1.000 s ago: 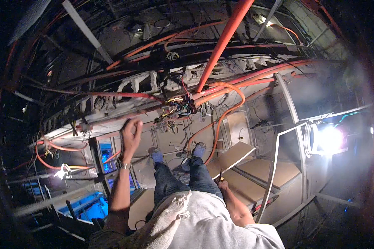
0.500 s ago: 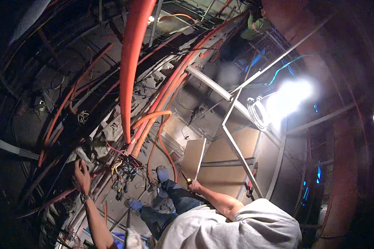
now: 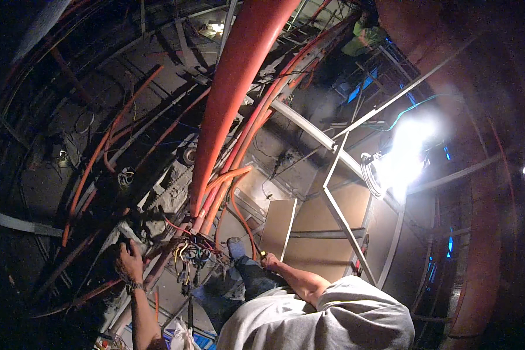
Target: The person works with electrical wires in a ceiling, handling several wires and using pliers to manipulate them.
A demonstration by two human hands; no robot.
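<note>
My left hand [image 3: 129, 262], with a band on its wrist, is at the broken grey masonry edge [image 3: 160, 195] on the left. Its fingers are apart, and no object shows in them. Lower, in the middle, my right hand [image 3: 270, 262] is closed round a tool with a yellow handle [image 3: 263, 255]; its kind is too small to tell. Between my hands hangs a bundle of loose coloured wires [image 3: 189, 254]. A thick red pipe [image 3: 230, 99] rises above the wires, next to a corrugated orange conduit [image 3: 230, 175]. A brown board [image 3: 277, 224] stands beyond my right hand.
A glaring work lamp [image 3: 399, 160] hangs at right on thin metal bars [image 3: 306, 125]. Brown panels [image 3: 318, 224] lie below it. A red-handled tool [image 3: 357, 268] leans against a bar. Far back, a person in green [image 3: 360, 42] is present. Cables and pipes crowd the left.
My view has shifted, so most of the scene sits further right. The thick red pipe leans more to the right. My right hand still holds the yellow-handled tool; my left stays by the masonry.
</note>
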